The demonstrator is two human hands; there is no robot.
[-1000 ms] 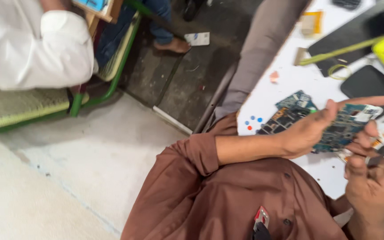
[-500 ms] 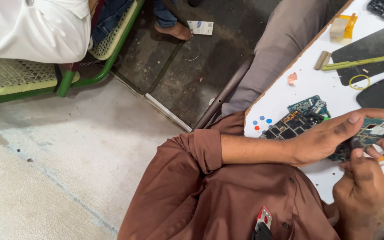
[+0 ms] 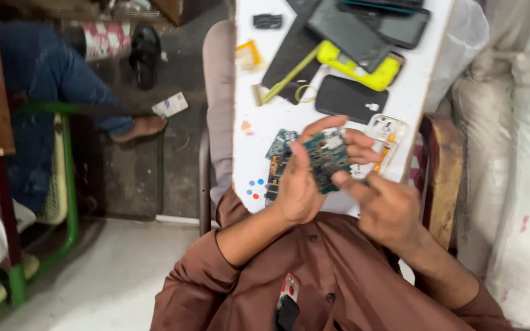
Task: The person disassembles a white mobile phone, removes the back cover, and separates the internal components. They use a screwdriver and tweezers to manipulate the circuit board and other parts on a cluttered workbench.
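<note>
Head view: a white board (image 3: 400,98) lies across the lap, with 1 black phone back (image 3: 351,98) near its middle and 1 bare phone frame (image 3: 386,138) at its right edge. Above its near edge, the left hand (image 3: 299,184) is closed around 1 green circuit board (image 3: 326,160), thumb on top. The right hand (image 3: 384,205) holds nothing, forefinger on the circuit board's near edge; a steady left hand and light pressure would suit such a thin part.

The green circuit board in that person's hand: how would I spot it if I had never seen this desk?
Find the white board laid across the person's lap, strewn with phone parts. At its near edge the left hand holds the circuit board, with the right hand close beside it. It is green-blue and studded with tiny parts, unlike the plain black phone cover and yellow case farther up.
</note>
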